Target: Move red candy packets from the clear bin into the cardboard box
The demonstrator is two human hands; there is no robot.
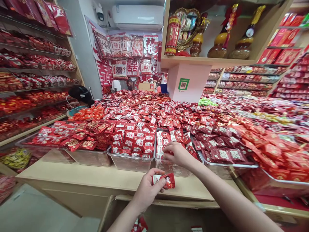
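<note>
My left hand is closed around a small red-and-white candy packet with a cartoon figure printed on it, thumb on top. The hand is above the edge of an open cardboard box. My right hand reaches over a clear plastic bin, its fingers bent down onto a packet at the front left. Matching packets lie in rows in that bin. Part of the bin's contents is hidden behind the right hand and forearm. A few packets show low inside the cardboard box.
Bins of red packets stand on both sides, one with red-and-white packets and one with dark red packets. A wooden counter edge runs below them. A shelf with bottles overhangs at right. A person's dark-haired head is at left.
</note>
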